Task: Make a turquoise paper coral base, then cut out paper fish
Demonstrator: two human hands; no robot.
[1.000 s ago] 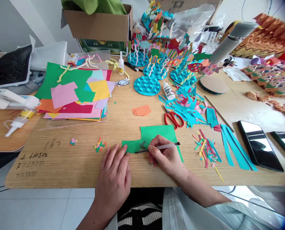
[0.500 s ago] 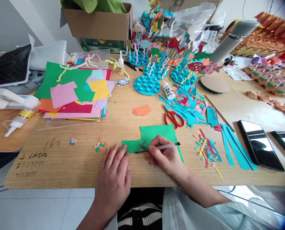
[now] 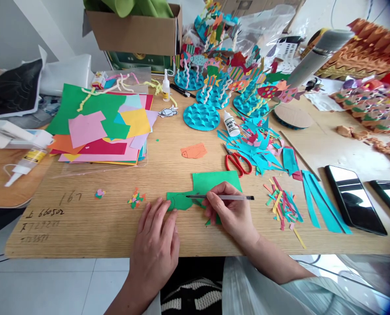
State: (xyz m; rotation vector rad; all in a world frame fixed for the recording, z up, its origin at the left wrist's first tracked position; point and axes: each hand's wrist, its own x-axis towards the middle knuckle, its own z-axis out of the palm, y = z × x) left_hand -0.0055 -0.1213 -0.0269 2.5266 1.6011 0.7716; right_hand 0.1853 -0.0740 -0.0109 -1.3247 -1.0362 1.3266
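A piece of green paper lies near the table's front edge, with dark curved lines drawn on its narrower left part. My right hand is closed around a slim pen, its tip over the paper's left part; whether the tip touches is hard to tell. My left hand lies flat with fingers stretched out, its fingertips on the paper's lower left edge. Beyond the paper sits an orange paper piece with a fish outline. Red-handled scissors rest just behind the green paper's right corner.
Coloured paper sheets are stacked at the left. Small paper bits lie left of my hands, paper strips and a phone to the right. A glue bottle stands near blue scraps. Blue bases with paper fish fill the back.
The pen tip has moved up from the paper's lower edge, and the pen lies more level. More curved line shows on the green paper's left part. My left hand has barely moved.
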